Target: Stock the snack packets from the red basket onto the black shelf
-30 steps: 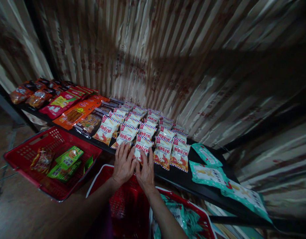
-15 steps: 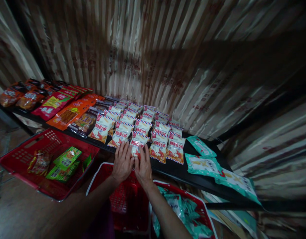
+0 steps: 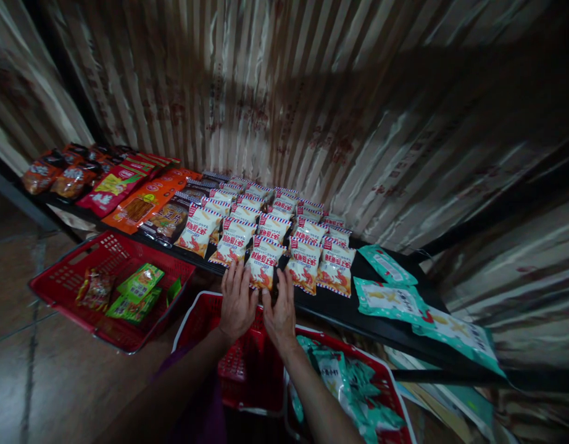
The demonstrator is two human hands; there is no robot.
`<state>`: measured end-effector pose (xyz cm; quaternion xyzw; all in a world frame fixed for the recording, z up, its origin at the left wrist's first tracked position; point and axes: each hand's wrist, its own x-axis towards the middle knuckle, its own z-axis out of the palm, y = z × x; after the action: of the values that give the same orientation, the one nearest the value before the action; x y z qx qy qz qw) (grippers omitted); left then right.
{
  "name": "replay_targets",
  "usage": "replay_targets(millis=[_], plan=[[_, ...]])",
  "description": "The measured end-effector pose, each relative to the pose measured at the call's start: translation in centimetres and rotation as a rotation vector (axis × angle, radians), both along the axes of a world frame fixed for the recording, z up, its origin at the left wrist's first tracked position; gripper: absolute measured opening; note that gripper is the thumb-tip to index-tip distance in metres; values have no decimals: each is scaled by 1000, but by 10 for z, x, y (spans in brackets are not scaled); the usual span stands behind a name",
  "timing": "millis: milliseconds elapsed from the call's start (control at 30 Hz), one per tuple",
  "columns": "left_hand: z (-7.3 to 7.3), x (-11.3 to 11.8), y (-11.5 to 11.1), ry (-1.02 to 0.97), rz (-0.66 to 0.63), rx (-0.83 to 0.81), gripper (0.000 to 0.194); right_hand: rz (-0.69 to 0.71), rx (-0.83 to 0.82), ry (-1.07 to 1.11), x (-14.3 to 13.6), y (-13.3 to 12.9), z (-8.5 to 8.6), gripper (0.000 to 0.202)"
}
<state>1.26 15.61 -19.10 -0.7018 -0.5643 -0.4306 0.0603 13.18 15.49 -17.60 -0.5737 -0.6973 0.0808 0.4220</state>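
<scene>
Rows of white snack bags with red lettering and striped tops lean on a black shelf [image 3: 331,308]. The front snack bag [image 3: 265,262] in the middle column stands between my two hands. My left hand [image 3: 238,299] is at its lower left corner, fingers stretched out and slightly apart. At its lower right, my right hand [image 3: 281,311] also has its fingers extended, with the tips by the bag's edge. Neither hand is wrapped round the bag; whether the fingertips still touch it is hard to tell. Another snack bag [image 3: 305,265] stands just right of my right hand.
Left along the shelf lie brown, orange bags [image 3: 139,203] and red bags [image 3: 118,185]. Teal bags [image 3: 390,299] lie at the right. Below are a red basket [image 3: 57,277] with green packets, a middle red basket [image 3: 196,314], and one holding teal packets [image 3: 353,382].
My hands have drawn back slightly from the front white bag, and the fingers have moved apart around it. The bag stays on the shelf. The whole view has shifted a little.
</scene>
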Motion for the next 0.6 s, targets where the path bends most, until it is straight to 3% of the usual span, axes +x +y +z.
replay_targets(millis=[100, 333, 467, 600], plan=[[3, 5, -13, -77, 15, -9, 52, 2, 22, 48, 4, -9, -2, 51], [22, 18, -30, -96, -122, 23, 50, -5, 114, -15, 35, -18, 8, 47], [38, 26, -12, -37, -143, 46, 47, -37, 238, -95, 54, 11, 31, 43], [45, 29, 10, 56, -111, 11, 46, 13, 257, -174, 61, 69, 59, 40]])
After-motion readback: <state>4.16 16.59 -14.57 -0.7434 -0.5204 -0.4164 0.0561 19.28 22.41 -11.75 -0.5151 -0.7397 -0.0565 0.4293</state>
